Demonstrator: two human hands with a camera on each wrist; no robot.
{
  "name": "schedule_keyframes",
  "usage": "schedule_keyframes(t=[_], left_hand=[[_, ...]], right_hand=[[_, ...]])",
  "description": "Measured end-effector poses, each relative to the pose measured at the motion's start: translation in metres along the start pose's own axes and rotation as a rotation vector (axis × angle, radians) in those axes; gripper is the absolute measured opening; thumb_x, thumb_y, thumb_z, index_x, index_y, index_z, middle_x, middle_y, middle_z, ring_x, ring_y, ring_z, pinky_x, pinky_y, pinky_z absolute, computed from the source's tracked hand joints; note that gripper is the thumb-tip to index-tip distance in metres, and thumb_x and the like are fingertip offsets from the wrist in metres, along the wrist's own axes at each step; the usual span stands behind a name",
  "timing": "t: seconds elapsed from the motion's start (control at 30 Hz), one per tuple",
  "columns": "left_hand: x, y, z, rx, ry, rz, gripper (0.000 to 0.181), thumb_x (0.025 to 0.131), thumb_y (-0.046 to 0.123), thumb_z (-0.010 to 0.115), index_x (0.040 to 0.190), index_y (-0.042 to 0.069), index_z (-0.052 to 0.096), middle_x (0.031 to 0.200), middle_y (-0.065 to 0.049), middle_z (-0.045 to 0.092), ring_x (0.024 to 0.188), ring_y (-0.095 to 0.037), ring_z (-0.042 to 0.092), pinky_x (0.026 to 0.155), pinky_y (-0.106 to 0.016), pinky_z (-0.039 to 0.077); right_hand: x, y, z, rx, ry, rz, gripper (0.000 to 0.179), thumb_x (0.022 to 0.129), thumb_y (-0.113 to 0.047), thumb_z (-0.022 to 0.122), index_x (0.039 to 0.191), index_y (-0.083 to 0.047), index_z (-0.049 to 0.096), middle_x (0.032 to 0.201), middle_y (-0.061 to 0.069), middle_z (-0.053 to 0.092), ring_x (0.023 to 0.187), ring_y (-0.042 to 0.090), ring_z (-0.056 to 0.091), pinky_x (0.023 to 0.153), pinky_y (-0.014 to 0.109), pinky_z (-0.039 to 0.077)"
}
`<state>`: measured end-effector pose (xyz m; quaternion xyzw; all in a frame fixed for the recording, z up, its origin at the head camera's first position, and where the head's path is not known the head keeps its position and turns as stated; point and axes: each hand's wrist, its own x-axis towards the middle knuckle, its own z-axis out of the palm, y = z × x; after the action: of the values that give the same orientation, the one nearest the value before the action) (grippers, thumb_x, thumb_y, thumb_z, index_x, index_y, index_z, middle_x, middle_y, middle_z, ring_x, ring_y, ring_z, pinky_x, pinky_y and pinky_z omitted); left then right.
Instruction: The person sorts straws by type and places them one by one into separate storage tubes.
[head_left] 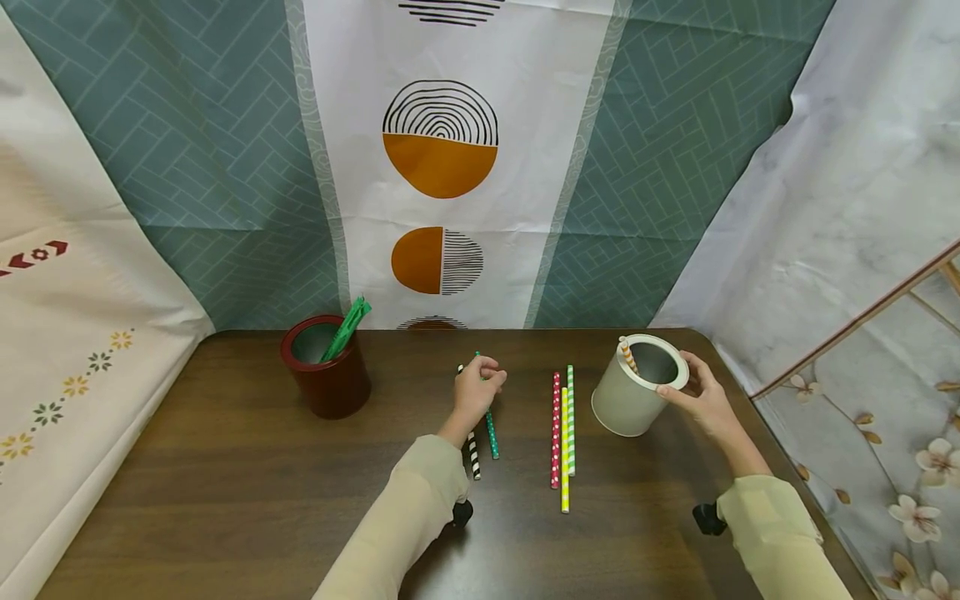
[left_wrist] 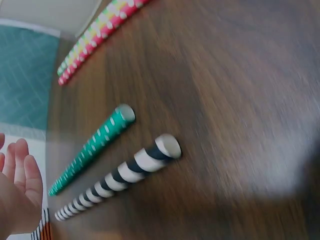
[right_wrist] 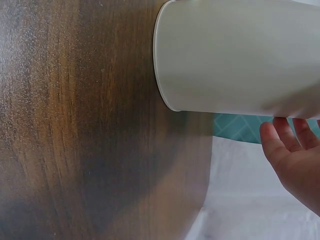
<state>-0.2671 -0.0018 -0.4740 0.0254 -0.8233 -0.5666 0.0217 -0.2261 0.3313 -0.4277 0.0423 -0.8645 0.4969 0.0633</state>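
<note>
My left hand (head_left: 478,390) hovers over a black-and-white striped paper straw (head_left: 474,457) and a green dotted straw (head_left: 492,435); its fingers are loosely bent with nothing between them. In the left wrist view, the striped straw (left_wrist: 120,177) and dotted straw (left_wrist: 95,145) lie apart from the fingers. At the right, my right hand (head_left: 705,402) holds a cream canister (head_left: 626,404) by its upper side, thumb at the rim. An orange-striped straw (head_left: 628,357) leans inside it. The right wrist view shows fingertips against the canister wall (right_wrist: 235,60).
Pink dotted (head_left: 556,433), yellow (head_left: 565,467) and green-striped (head_left: 572,417) straws lie side by side between the hands. A dark red canister (head_left: 333,383) with green wrapped straws (head_left: 348,327) stands at the back left. Patterned cloths (head_left: 442,50) hang behind the wooden table (head_left: 225,483).
</note>
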Motion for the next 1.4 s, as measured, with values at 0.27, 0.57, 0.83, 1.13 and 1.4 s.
schedule_keyframes(t=[0.27, 0.57, 0.83, 1.13, 1.4], left_hand=[[-0.001, -0.022, -0.014, 0.019, 0.023, -0.01, 0.023, 0.082, 0.013, 0.062, 0.101, 0.0, 0.058, 0.081, -0.009, 0.066, 0.063, -0.014, 0.063, 0.057, -0.025, 0.048], [-0.004, -0.04, -0.024, 0.075, 0.081, -0.016, 0.018, 0.078, 0.008, 0.063, 0.094, 0.001, 0.059, 0.076, -0.009, 0.067, 0.056, -0.013, 0.061, 0.057, -0.023, 0.047], [-0.005, -0.047, -0.029, 0.162, 0.102, -0.041, 0.017, 0.076, 0.01, 0.064, 0.091, 0.003, 0.06, 0.076, -0.006, 0.066, 0.062, -0.015, 0.061, 0.058, -0.025, 0.045], [-0.006, -0.049, -0.027, 0.317, 0.113, -0.058, 0.018, 0.073, 0.015, 0.068, 0.088, 0.009, 0.059, 0.077, -0.002, 0.066, 0.072, -0.02, 0.06, 0.065, -0.033, 0.044], [-0.004, -0.044, -0.022, 0.476, 0.062, -0.123, 0.023, 0.074, 0.022, 0.068, 0.092, 0.013, 0.057, 0.08, 0.002, 0.064, 0.068, -0.021, 0.057, 0.053, -0.032, 0.041]], right_hand=[[0.0, 0.001, 0.0, 0.015, -0.01, 0.01, 0.066, 0.082, -0.011, 0.06, 0.134, 0.003, 0.021, 0.121, 0.015, 0.038, 0.091, -0.007, 0.043, 0.07, 0.007, 0.041], [0.0, -0.002, 0.0, 0.01, -0.016, 0.014, 0.066, 0.082, -0.01, 0.06, 0.135, 0.001, 0.021, 0.124, 0.018, 0.037, 0.092, -0.005, 0.043, 0.07, 0.008, 0.041], [-0.001, -0.003, -0.001, -0.006, -0.018, 0.021, 0.067, 0.083, -0.011, 0.059, 0.136, 0.001, 0.02, 0.125, 0.019, 0.036, 0.092, -0.006, 0.042, 0.07, 0.008, 0.04], [-0.002, -0.002, -0.001, -0.001, -0.024, 0.022, 0.067, 0.083, -0.01, 0.059, 0.136, -0.001, 0.02, 0.126, 0.019, 0.035, 0.093, -0.004, 0.042, 0.07, 0.008, 0.041], [-0.001, -0.001, -0.001, -0.004, -0.017, 0.024, 0.067, 0.083, -0.01, 0.06, 0.136, -0.001, 0.021, 0.125, 0.018, 0.036, 0.091, -0.006, 0.042, 0.069, 0.008, 0.041]])
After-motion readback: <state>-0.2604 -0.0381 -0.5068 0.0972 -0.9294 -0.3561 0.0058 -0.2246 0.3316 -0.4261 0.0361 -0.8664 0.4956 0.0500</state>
